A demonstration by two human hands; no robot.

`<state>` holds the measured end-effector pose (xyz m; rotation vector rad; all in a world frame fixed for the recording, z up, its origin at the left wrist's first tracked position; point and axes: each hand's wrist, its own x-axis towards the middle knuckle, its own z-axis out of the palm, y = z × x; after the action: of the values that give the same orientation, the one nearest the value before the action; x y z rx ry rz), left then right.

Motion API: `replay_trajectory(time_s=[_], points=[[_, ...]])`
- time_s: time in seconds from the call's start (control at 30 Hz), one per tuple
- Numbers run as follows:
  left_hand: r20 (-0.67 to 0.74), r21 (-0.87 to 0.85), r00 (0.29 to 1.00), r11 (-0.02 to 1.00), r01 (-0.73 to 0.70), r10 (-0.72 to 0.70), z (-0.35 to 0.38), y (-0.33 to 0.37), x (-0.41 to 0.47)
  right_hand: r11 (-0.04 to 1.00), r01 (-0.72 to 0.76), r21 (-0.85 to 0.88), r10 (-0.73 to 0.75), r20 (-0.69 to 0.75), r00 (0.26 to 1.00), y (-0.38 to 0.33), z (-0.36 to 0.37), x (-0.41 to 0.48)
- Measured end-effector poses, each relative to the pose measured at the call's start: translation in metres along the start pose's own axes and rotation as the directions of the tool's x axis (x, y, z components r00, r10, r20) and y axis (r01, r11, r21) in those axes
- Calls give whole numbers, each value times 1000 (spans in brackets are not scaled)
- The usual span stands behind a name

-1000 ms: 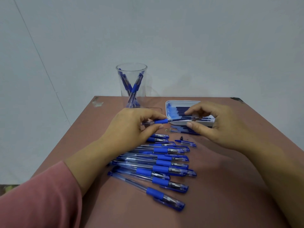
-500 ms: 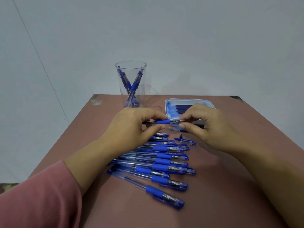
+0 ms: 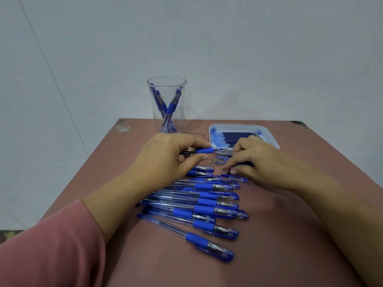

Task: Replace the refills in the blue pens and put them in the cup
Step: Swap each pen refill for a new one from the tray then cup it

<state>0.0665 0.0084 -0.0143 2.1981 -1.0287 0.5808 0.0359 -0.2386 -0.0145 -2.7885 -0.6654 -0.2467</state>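
My left hand grips a blue pen by its blue rubber grip, held level above the table with the open front end pointing right. My right hand is down on the table to its right, thumb and forefinger pinching a small dark pen tip. A clear cup with a few blue pens stands at the table's far edge. The white tray of dark refills lies behind my right hand. Several capped blue pens lie in a row below my hands.
A loose blue cap lies just under my right fingers. A tiny metal spring and pale blue bits sit between the hands. The brown table ends at a pale wall behind the cup.
My right hand slid the refill into the pen, let go of it and dropped to the table onto the small dark tip. My left hand kept the pen in place.
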Motion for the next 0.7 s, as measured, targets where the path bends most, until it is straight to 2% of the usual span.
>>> replay_trajectory(time_s=[0.1,0.17,0.23,0.3,0.4,0.7], points=[[4,5,1000,1000,2,-2,0,0,0,1000,-26,14,26,9,1000,1,0,0],[9,6,1000,1000,4,-4,0,-1,0,996,-33,88,43,-112,993,1,-2,0],[0,6,1000,1000,7,-7,0,-1,0,964,-32,263,104,-267,958,-3,-6,-3],[-10,4,1000,1000,11,-11,0,-2,0,909,7,417,151,-344,927,-8,-10,-6],[-18,9,1000,1000,6,-6,0,-1,0,863,46,504,158,-354,922,-14,-10,-7],[-9,11,1000,1000,-6,6,0,1,1,816,51,576,166,-318,934,-25,-3,-4]])
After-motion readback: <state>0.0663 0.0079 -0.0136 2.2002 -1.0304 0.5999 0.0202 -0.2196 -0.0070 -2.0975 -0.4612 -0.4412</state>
